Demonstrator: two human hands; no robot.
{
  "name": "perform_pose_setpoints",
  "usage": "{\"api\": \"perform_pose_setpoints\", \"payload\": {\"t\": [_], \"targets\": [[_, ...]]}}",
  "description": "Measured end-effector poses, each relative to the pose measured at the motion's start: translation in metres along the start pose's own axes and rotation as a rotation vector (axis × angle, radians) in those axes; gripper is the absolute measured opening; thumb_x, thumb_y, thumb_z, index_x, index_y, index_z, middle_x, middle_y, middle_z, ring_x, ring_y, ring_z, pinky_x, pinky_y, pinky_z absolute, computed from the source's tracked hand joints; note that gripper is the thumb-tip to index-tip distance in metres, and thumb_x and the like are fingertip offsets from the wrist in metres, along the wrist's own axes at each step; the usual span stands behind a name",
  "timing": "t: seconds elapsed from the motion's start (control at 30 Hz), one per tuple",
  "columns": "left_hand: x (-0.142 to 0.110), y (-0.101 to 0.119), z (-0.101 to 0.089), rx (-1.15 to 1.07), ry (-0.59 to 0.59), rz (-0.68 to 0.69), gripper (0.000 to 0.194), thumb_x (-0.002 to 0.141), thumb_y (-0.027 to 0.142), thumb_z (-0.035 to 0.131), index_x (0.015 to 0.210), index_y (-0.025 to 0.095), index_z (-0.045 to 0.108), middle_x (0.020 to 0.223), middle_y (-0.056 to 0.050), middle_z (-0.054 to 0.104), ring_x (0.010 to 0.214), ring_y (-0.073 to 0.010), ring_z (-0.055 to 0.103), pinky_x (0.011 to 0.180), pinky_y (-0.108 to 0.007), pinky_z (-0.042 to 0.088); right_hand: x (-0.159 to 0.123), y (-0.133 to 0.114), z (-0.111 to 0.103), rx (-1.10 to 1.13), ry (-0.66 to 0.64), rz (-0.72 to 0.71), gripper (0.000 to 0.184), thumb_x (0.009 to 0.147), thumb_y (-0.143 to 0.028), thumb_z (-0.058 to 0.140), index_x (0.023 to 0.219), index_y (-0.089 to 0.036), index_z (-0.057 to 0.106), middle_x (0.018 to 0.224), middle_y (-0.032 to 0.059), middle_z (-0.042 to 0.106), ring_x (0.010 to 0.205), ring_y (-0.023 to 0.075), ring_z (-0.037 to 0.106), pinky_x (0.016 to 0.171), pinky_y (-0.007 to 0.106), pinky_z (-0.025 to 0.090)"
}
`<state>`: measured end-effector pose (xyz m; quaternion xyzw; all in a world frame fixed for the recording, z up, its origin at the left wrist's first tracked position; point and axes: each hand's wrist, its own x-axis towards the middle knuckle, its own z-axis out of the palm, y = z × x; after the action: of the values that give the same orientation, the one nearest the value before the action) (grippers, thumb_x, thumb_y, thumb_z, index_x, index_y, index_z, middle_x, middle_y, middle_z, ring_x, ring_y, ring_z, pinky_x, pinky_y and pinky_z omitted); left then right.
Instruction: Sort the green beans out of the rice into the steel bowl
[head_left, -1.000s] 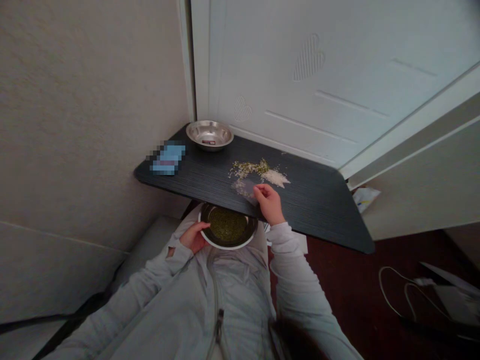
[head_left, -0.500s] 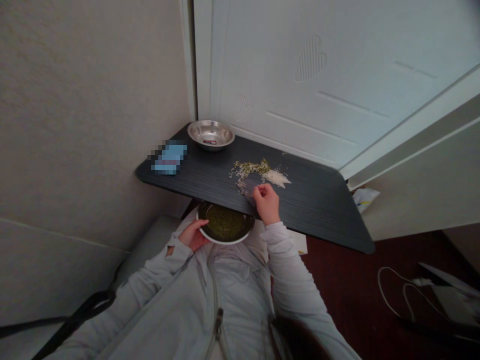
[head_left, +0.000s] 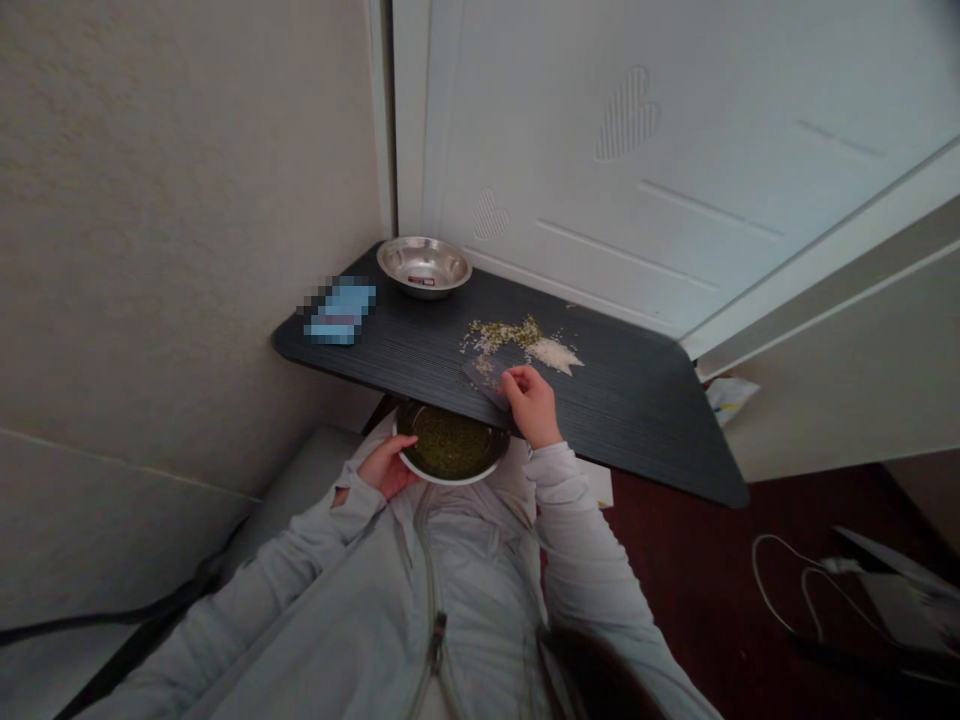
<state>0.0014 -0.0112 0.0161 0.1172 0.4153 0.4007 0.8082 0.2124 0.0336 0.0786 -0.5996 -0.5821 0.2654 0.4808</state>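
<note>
With fingers of the left hand clamped on the left rim of a white-rimmed bowl, thumb over the edge and the rest partly hidden beneath, holding it at the lap, opening upward. Covered across inside with small green beans, and set partly below the near edge of a dark tabletop. With fingertips of the right hand pinched together on a clear plastic sheet, holding it at the near side of mixed green and white grains loosely scattered. Heaped just right of these: white rice. Farther off, near the door, standing upright: a stainless-steel bowl, with a small dark label inside.
</note>
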Motion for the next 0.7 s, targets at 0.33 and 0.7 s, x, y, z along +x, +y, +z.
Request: {"api": "perform_pose_setpoints", "payload": {"t": [0.33,0.7], "targets": [[-0.0026,0.0021,0.0022,0.018,0.017,-0.002,0.042,0.076,0.014,0.05,0.117,0.007,0.054,0.082,-0.01,0.075,0.096,-0.0258,0.065,0.082,-0.039,0.053,-0.0009,0.0019,0.001,0.003,-0.045,-0.029,0.019,0.074,-0.039,0.05,0.073,-0.02,0.053,0.061,-0.0013,0.06,0.056,0.0141,0.055,0.058,0.026,0.041],[-0.0033,0.0014,0.0015,0.025,0.011,-0.008,0.043,0.074,0.015,0.052,0.116,0.011,0.056,0.083,-0.008,0.075,0.097,-0.0261,0.064,0.084,-0.039,0.052,0.0002,-0.0059,0.0051,-0.123,-0.216,-0.118,0.021,0.078,-0.038,0.049,0.075,-0.019,0.058,0.059,-0.0021,0.059,0.055,0.012,0.054,0.057,0.023,0.04]]}}
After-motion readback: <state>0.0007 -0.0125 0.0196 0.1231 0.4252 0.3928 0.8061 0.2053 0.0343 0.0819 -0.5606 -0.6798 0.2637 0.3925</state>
